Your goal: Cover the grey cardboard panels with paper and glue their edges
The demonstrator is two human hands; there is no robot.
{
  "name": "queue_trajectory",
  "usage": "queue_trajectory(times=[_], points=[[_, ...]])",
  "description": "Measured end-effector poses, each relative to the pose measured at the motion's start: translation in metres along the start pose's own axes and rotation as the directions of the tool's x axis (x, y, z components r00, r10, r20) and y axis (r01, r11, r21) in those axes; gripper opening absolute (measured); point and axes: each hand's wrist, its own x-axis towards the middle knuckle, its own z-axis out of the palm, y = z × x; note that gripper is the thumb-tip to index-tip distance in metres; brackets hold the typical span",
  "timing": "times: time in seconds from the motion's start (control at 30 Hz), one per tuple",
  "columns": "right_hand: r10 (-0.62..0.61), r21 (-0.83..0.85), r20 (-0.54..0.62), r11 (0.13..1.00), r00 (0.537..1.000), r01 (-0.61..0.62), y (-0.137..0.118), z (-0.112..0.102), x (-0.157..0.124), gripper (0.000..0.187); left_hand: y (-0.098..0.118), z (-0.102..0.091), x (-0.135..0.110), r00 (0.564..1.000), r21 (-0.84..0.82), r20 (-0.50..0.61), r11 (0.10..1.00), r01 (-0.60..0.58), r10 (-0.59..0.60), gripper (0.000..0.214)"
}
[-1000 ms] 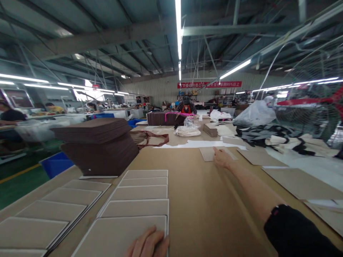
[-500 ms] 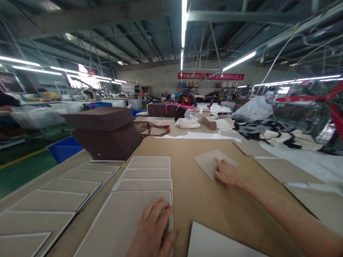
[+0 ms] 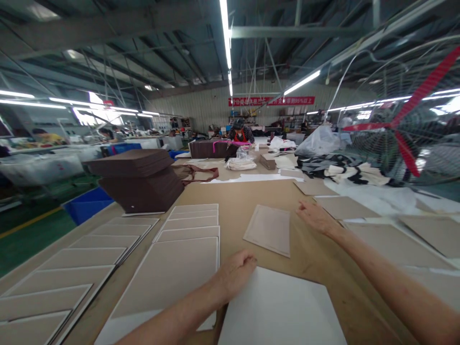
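My left hand (image 3: 240,272) is closed at the upper left corner of a white board (image 3: 283,306), its fingers curled onto that corner. The board lies near the front of the table, tilted a little. Beyond it, a small beige panel (image 3: 269,229) rests flat and slightly turned, with neither hand on it. To the right of this panel, my right hand (image 3: 314,215) is held with its fingers curled in; whatever they may hold is hidden. Under my left forearm, overlapping beige panels with white edges (image 3: 176,268) form a row.
Another row of overlapping panels (image 3: 82,256) runs along the left. A tall stack of dark brown sheets (image 3: 140,187) stands behind it. Loose beige panels (image 3: 347,208) line the right side. A large fan (image 3: 393,125) is at far right; a person (image 3: 239,134) is across the table.
My left hand has left the beige panels and moved right to the white board, which now sits farther in. My right hand has come off the small panel, which has turned.
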Motion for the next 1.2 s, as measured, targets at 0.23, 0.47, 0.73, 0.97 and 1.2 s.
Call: queue_trajectory(times=[0.23, 0.47, 0.73, 0.97, 1.2], points=[[0.013, 0.109, 0.049, 0.994, 0.999, -0.019, -0.010, 0.039, 0.061, 0.039, 0.010, 0.011, 0.062, 0.987, 0.011, -0.059, 0.988, 0.151, -0.150, 0.022], [0.000, 0.166, 0.119, 0.986, 0.993, -0.020, -0.013, 0.060, 0.083, 0.034, 0.019, 0.019, 0.078, 0.925, -0.257, -0.058, 0.901, 0.351, -0.376, 0.029], [0.164, 0.383, 0.228, 0.891, 0.960, -0.243, 0.015, 0.039, 0.070, 0.028, 0.010, 0.020, 0.072, 0.893, -0.467, -0.105, 0.815, 0.344, -0.437, 0.027], [0.178, 0.650, 0.375, 0.649, 0.910, -0.395, 0.017, 0.022, 0.038, 0.023, 0.004, 0.022, 0.075, 0.898, -0.465, -0.122, 0.824, 0.324, -0.422, 0.028], [0.306, 0.792, 0.262, 0.474, 0.915, -0.385, 0.006, -0.014, 0.023, 0.020, 0.020, 0.011, 0.063, 0.920, -0.132, -0.323, 0.973, 0.190, -0.223, 0.019]])
